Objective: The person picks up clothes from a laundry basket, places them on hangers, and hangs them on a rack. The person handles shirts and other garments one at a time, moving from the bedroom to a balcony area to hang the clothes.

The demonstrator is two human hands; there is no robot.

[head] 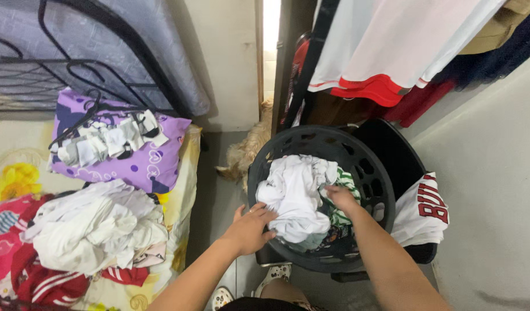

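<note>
Both hands reach into the dark basket [373, 173]: the left hand [250, 229] grips a white garment [291, 198], the right hand [341, 197] pinches the striped cloth [346, 179] beside it.

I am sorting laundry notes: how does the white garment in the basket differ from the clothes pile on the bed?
The white garment lies in the black basket under both hands; the clothes pile lies untouched on the bed. The garment is single; the pile holds several. Both are crumpled, mostly white.

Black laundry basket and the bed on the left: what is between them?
In the head view, bare grey floor separates the basket from the bed; the left hand reaches across it.
</note>
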